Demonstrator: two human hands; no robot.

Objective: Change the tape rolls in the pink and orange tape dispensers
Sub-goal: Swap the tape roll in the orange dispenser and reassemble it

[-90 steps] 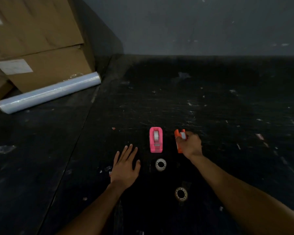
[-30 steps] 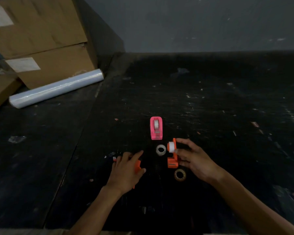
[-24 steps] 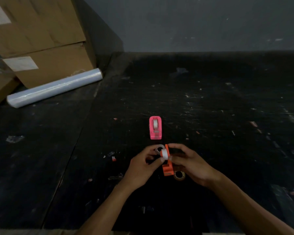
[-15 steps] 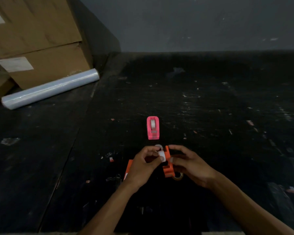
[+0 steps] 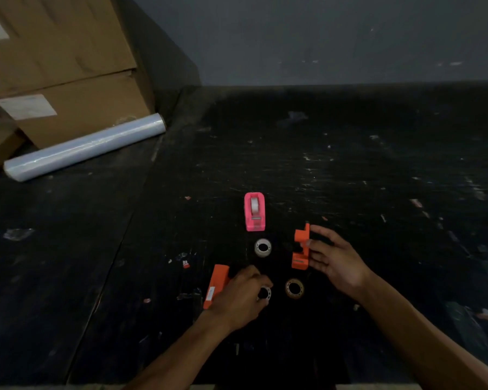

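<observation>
The pink tape dispenser stands on the black table with a white roll in it. Just below it lies a loose white tape roll. My right hand holds one half of the orange dispenser upright by its side; no roll shows in it. My left hand pinches a small white tape roll low over the table. The other orange dispenser half lies flat beside my left hand. A brownish tape roll lies between my hands.
Stacked cardboard boxes fill the back left corner, with a roll of clear stretch film lying in front of them. Small scraps litter the scratched black tabletop. A grey wall closes the back.
My hands were together at the orange dispenser half. They have parted: the left hand has come away down and left with the white roll, and the right hand has moved right with the orange half.
</observation>
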